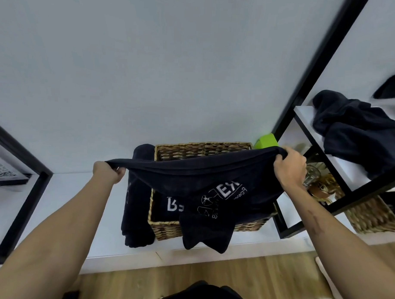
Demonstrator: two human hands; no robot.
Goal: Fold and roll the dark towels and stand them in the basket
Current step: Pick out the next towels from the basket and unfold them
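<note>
I hold a dark towel [200, 183] with white print stretched out above the wicker basket [203, 148]. My left hand [110, 172] grips its left corner and my right hand [290, 167] grips its right corner. The towel sags between them and its lower end hangs over the basket's front rim. A rolled dark towel [137, 196] lies on the white shelf just left of the basket. Another dark towel with white letters [172, 206] sits inside the basket. A heap of loose dark towels [358, 130] lies on the upper shelf at the right.
A black metal shelf frame [306, 86] rises right of the basket. A green box [266, 140] stands behind the basket's right corner. A second wicker basket [371, 215] and a glass [312, 175] sit lower right. Wooden floor runs below the white shelf [78, 201].
</note>
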